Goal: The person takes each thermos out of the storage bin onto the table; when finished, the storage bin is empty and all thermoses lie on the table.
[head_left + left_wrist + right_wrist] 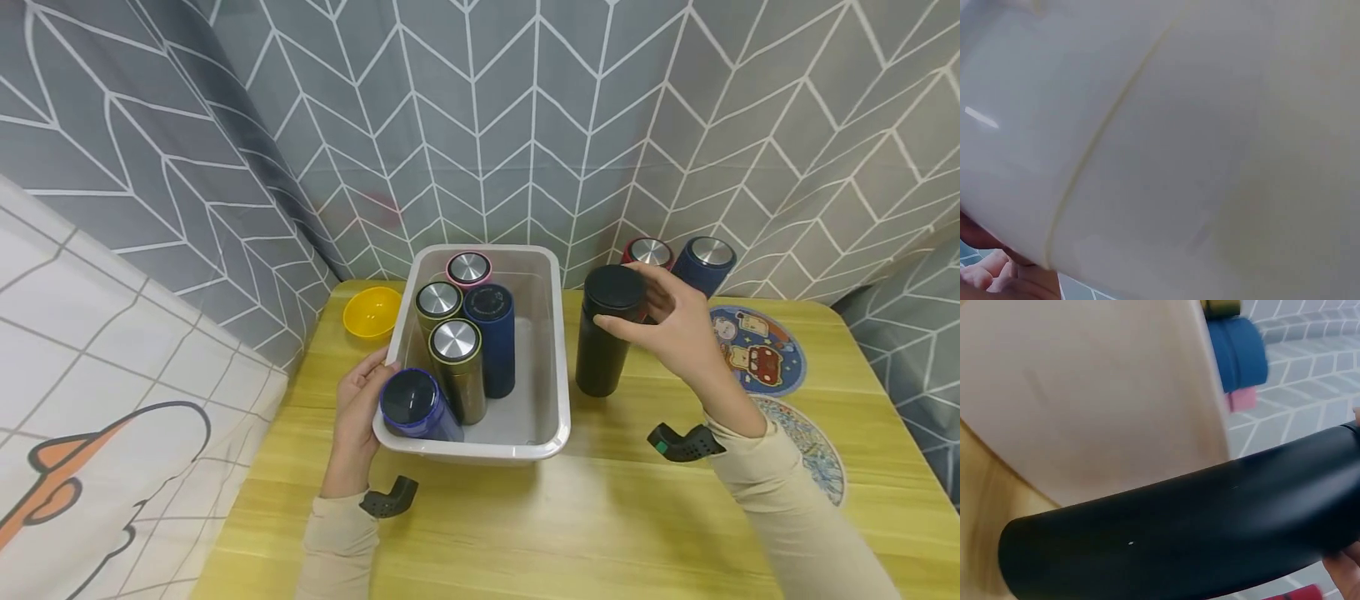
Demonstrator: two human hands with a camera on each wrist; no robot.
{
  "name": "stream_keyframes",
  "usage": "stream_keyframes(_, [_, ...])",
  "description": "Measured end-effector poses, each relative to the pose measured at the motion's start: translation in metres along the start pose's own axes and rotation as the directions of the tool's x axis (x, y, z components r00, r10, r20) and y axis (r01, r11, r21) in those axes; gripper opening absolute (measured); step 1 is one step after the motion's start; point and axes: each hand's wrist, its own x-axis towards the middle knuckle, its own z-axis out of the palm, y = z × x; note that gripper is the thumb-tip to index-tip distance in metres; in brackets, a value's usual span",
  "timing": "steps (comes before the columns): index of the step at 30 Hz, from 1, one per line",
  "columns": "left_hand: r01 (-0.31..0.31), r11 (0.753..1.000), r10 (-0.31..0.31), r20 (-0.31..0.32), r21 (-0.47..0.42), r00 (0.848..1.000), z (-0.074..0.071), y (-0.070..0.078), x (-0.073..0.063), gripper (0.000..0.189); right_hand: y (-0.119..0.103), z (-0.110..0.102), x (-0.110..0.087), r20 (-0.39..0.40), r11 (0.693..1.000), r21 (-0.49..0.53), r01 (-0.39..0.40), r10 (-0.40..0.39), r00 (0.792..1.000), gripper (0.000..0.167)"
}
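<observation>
My right hand (675, 333) curls round the top of the black flask (606, 333), which stands upright on the table (600, 517) just beside the bin (551, 350), at its 3 o'clock. My left hand (360, 408) grips the bin's near-left corner, fingers over the rim at 8 o'clock. In the bin stand 5 flasks; past my right hand, at 12 o'clock, stand 2 more, red (647, 252) and navy (705, 260), and a yellow bowl (371, 312) sits at the bin's 10 o'clock.

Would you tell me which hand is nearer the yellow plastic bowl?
Left. The left hand grips the bin's near-left corner, just below the yellow plastic bowl; the right hand is across the bin.
</observation>
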Motion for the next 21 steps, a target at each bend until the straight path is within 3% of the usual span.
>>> stream_keyframes(8, [-0.011,1.000,0.012,-0.026,0.005,1.000,0.001,-0.001,-0.001,0.030,0.024,0.027,0.022,-0.039,1.000,0.028,0.001,0.000,0.999,0.064])
stream_keyframes(14, [-0.011,1.000,0.011,-0.017,0.004,1.000,0.001,-0.001,-0.002,0.029,0.037,0.044,0.033,-0.139,0.996,0.084,0.016,-0.005,0.990,0.064])
stream_keyframes(21, [-0.019,1.000,0.019,-0.017,0.008,1.000,0.001,-0.001,-0.002,0.028,0.051,0.059,0.042,-0.264,0.990,0.140,0.025,0.013,0.964,0.065])
